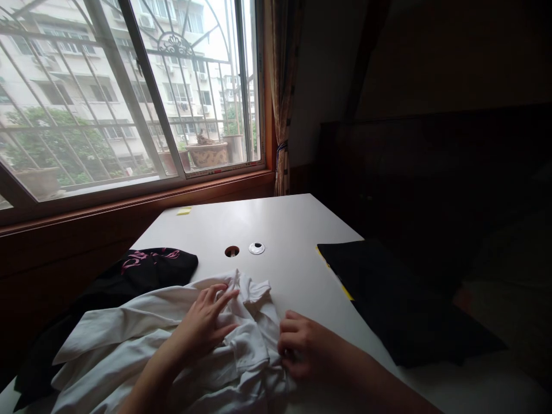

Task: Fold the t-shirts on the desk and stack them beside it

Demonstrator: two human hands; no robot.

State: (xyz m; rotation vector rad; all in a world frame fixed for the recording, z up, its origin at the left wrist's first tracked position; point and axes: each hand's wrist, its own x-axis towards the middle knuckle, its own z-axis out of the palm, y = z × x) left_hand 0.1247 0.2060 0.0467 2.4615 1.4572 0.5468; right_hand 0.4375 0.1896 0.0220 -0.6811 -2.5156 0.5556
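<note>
A crumpled white shirt [129, 330] lies in folds across the near left part of the table. My left hand [204, 319] rests on top of it, fingers spread apart over the cloth. At the shirt's right edge, my right hand [304, 345] is closed, its curled fingers gripping the fabric there; the fingertips are partly hidden. Behind and left of the shirt is a black garment [150, 270] with pink lettering, partly covered by the white cloth.
The white table [280, 224] has a round cable hole [232, 251] and a round metallic cap [257, 248]. Dark folded cloth [388, 293] with something yellow under its edge lies at the right. A yellow slip [184, 211] sits near the far edge, below the window [190, 172].
</note>
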